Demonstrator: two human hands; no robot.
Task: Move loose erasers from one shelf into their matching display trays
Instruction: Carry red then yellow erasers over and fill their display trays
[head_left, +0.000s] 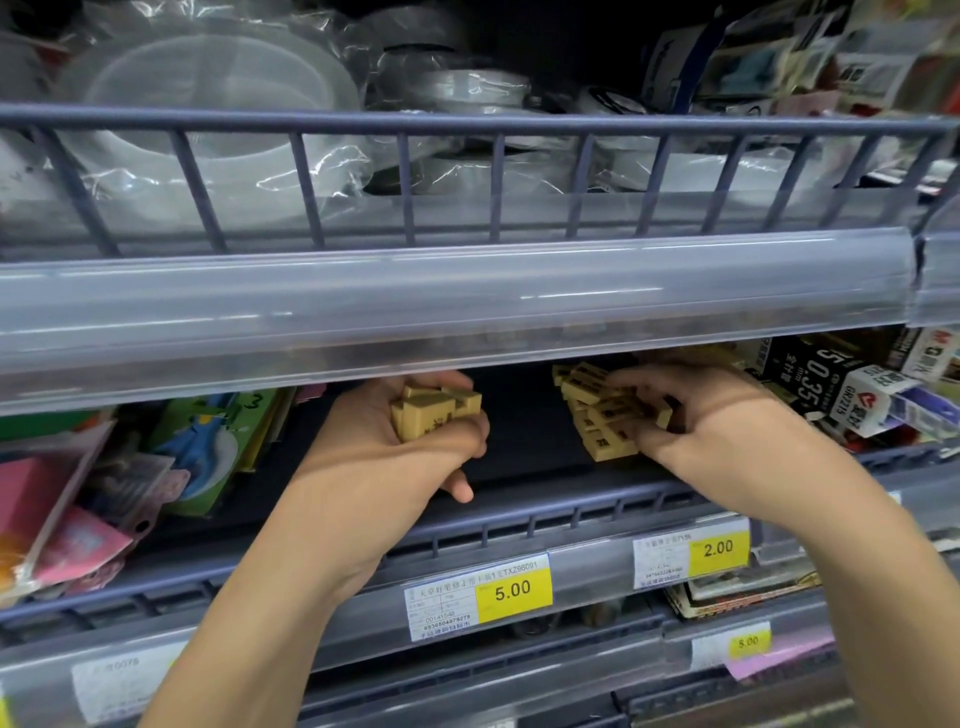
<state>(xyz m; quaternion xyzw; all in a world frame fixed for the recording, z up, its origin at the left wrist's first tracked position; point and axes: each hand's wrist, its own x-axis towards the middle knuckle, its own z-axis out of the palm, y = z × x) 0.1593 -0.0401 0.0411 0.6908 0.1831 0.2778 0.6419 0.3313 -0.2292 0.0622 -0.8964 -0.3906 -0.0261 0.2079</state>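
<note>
Cupping a handful of tan erasers (435, 410), the left hand (400, 447) is curled tight; right hand (696, 421) fingers pinch into the loose eraser pile (597, 410) far back on the dark shelf (519, 457).

You're standing in a shop, right up against a stationery aisle. Blue-grey wire-fronted shelves (467, 127) stack up in tiers, clear plastic price rails (457, 301) run along their edges, and yellow price tags read 5.00 (513, 591) and 2.00 (718, 548). Boxed pen refills (852, 400) crowd the right, packaged goods (208, 431) the left.
</note>
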